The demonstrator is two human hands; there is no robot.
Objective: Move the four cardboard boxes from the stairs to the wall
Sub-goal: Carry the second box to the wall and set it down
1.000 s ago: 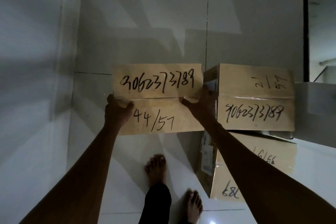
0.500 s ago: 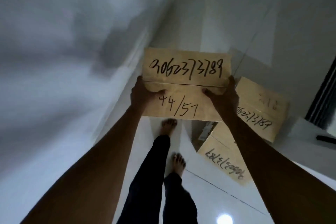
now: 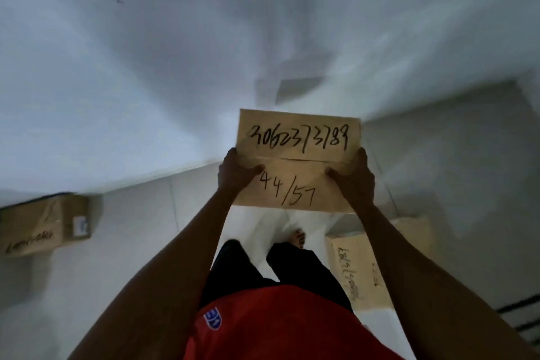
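Observation:
I hold a cardboard box point(image 3: 298, 155) marked "3062373789" and "44/57" out in front of me at chest height. My left hand point(image 3: 235, 174) grips its left edge and my right hand point(image 3: 355, 177) grips its right edge. A second cardboard box point(image 3: 43, 223) lies on the floor at the far left, against the white wall point(image 3: 146, 67). More cardboard boxes point(image 3: 371, 269) with black writing sit low on the right, partly hidden behind my right arm.
White floor tiles point(image 3: 140, 242) run between me and the wall. My bare foot point(image 3: 298, 238) and dark trousers show below the held box. A dark railing or grille point(image 3: 523, 316) shows at the bottom right edge.
I have turned left with the box held in both hands. The boxes on the right have slid to the lower right of view, and a box by the wall has come into sight at the left.

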